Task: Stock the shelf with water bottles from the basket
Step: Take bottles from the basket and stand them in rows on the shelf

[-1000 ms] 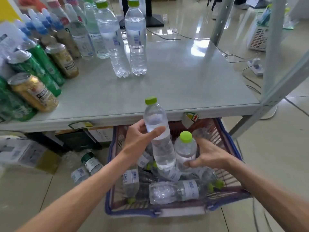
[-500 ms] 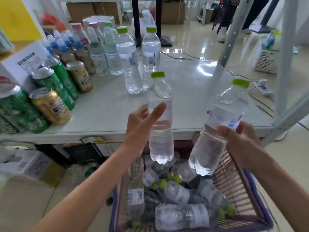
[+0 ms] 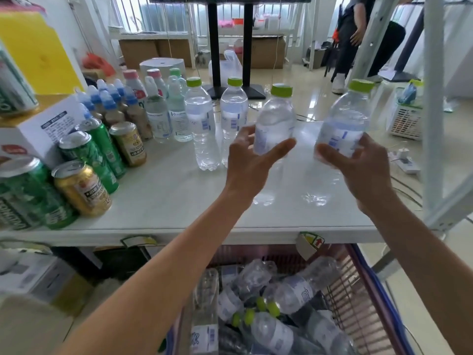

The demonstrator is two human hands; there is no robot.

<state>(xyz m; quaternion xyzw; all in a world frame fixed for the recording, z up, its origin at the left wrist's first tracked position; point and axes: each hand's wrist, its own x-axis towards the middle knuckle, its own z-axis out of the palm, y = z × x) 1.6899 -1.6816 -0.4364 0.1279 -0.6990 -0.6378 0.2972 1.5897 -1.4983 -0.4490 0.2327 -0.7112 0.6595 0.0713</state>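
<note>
Two water bottles are over the shelf (image 3: 158, 198), each held upright with its long axis vertical and its green cap on top. The left bottle (image 3: 275, 124) is clamped in the left hand (image 3: 252, 160), thumb across the front of the label and fingers curled behind; its base looks to be at or just above the shelf surface, though the blur there makes contact hard to judge. The right bottle (image 3: 344, 124) is gripped the same way by the right hand (image 3: 358, 162), just beside the first and leaning slightly. Behind and to the left of the left bottle stand two stocked bottles (image 3: 217, 124) of the same kind, forming the back row. The left hand is the nearer one to that row, so its bottle probably settles first, in front of or next to them, with the right bottle filling the bare space further right. Below the shelf edge, the basket (image 3: 368, 298) holds more bottles lying on their sides.
</note>
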